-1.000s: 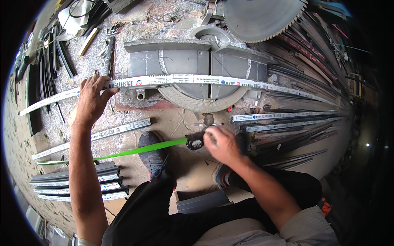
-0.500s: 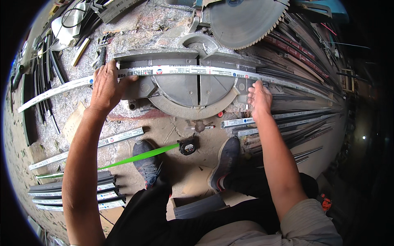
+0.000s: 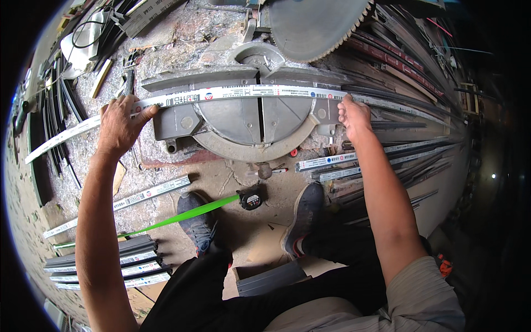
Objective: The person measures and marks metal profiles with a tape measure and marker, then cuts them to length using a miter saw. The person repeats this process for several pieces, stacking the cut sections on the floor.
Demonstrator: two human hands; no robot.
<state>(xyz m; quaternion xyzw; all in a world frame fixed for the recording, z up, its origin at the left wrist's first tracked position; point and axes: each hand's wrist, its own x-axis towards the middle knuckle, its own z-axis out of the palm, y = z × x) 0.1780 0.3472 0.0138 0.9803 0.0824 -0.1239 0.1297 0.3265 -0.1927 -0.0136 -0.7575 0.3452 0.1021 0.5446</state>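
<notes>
**A long, thin strip with a printed white cover lay across a wide, grey metal saw base**

The strip was the longest thing there. It went over the saw base from side to side and stuck out far past both ends. It lay in front of the low grey metal wall at the back of the base. The base had a round middle with a dark slot in it, and the strip crossed over that slot.

Past the wall was a big, round, grey metal blade with teeth on its edge. At the lower left was a pile of dark grey bars with white labels, partly behind the left arm.

Two dark shoes stood apart on the floor. The left hand was closed on the strip, just left of the base, with its fingers over the top and its thumb along the near side. The right hand had bent fingers that touched the strip's near edge by the base's right end; I cannot tell if they pinched it.

Between the shoes was a black tape measure, its bright green tape pulled out to the left. A small red and white pen lay near the base.
</notes>
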